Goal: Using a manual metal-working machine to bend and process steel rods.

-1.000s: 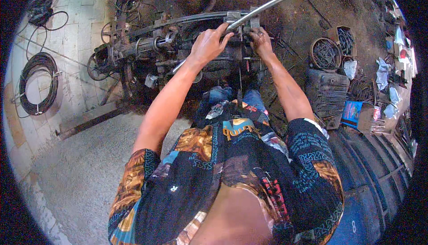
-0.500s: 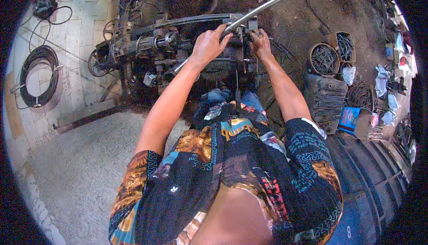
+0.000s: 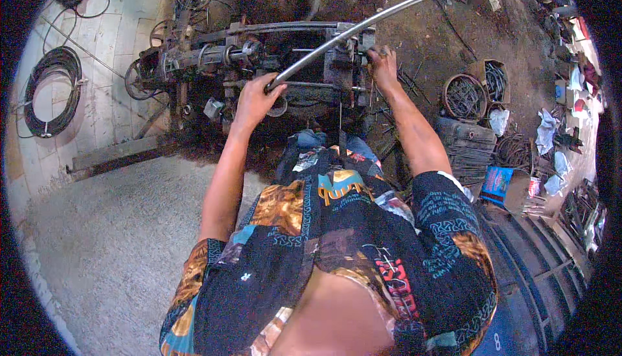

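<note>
A long, shiny metal pipe [image 3: 343, 36] slants up and to the right across a dark, greasy machine [image 3: 220, 58]. My left hand [image 3: 254, 104] is closed around the pipe's lower end, in front of the machine. The far end of the pipe sticks out past the machine's right side. Below the pipe, a thin straight rod [image 3: 304, 85] runs along the machine. My right hand [image 3: 385, 66] is at the machine's right end, beside an upright metal block [image 3: 367, 38]. Its fingers are curled in against the machine, and what they grip is hidden.
On the left floor lies a coil of black cable [image 3: 53, 90]. A spoked handwheel [image 3: 134, 79] is at the machine's left end. To the right stand a round basket [image 3: 465, 97] of metal pieces, a box [image 3: 494, 80] of more, and a blue packet [image 3: 497, 184].
My left hand has moved down and left to the pipe's lower end, which earlier stuck out beyond it. My right hand stays at the machine's right end. The view has shifted slightly.
</note>
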Motion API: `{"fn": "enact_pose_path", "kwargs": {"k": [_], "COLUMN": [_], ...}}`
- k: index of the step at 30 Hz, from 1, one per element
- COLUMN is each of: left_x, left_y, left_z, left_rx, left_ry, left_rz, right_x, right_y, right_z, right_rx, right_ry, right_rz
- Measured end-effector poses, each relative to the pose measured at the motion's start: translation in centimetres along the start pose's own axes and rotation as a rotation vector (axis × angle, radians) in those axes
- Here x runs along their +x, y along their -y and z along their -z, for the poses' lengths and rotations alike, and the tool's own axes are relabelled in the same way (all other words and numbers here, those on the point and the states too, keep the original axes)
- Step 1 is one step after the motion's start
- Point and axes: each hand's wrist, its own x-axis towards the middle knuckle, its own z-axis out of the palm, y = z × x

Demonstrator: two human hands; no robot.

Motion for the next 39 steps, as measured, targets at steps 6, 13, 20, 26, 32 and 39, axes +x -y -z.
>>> {"fn": "enact_pose_path", "kwargs": {"k": [6,13,20,26,32,39], "left_x": [-1.0,-3.6,-11.7,-23.8,-35.3,-32.0], "left_y": [-0.2,4.5,13.8,18.9,22.6,24.0], "left_z": [0.3,-1.1,-6.3,-11.1,-16.4,-14.6], "left_rx": [-0.058,-0.525,-0.789,-0.689,-0.765,-0.865], "left_ry": [-0.074,-0.220,-0.398,-0.320,-0.300,-0.202], "left_rz": [0.020,0.317,0.664,0.976,0.986,1.216], "right_x": [0.1,6.8,13.2,5.9,-3.2,2.7], "right_y": [-1.3,4.0,-1.1,0.7,12.3,25.2], "right_z": [-1.0,11.7,15.9,20.2,23.4,16.2], "right_rx": [0.086,0.192,0.016,-0.047,-0.058,0.176], "right_ry": [0.019,-0.328,0.008,0.095,0.341,0.503], "right_rz": [-0.005,0.028,0.147,0.048,0.133,0.163]}}
